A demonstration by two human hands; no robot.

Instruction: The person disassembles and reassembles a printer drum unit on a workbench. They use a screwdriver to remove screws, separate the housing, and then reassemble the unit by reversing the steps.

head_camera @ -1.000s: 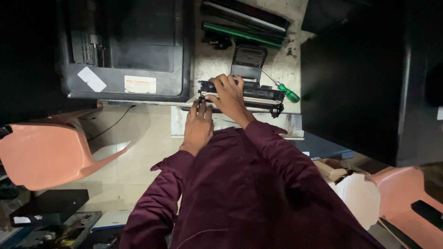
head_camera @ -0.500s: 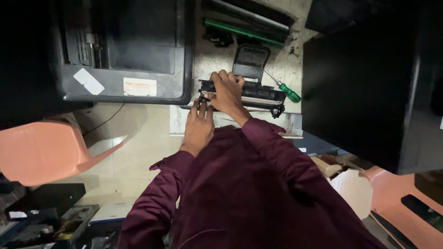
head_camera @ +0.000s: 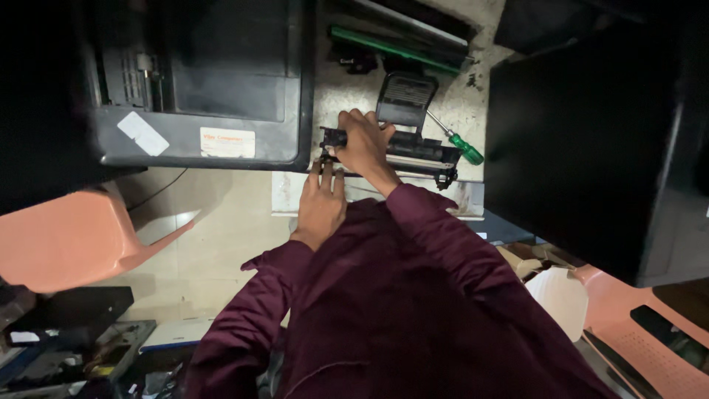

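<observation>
A long black toner cartridge (head_camera: 421, 151) lies across the table's near edge. My right hand (head_camera: 363, 144) rests on top of its left part, fingers curled over it and holding it down. My left hand (head_camera: 322, 203) reaches up from below, its fingertips touching the cartridge's left end. Both arms wear maroon sleeves. A screwdriver with a green handle (head_camera: 464, 148) lies just right of the cartridge. A small black plastic cover (head_camera: 405, 98) sits behind it.
A black printer (head_camera: 199, 81) fills the table's left side. A long part with a green strip (head_camera: 391, 46) lies at the back. A large dark box (head_camera: 591, 125) stands right. Salmon plastic chairs (head_camera: 66, 236) flank me; clutter lies on the floor at lower left.
The view has shifted slightly. Both hands stay on the cartridge's left end with only small finger movements.
</observation>
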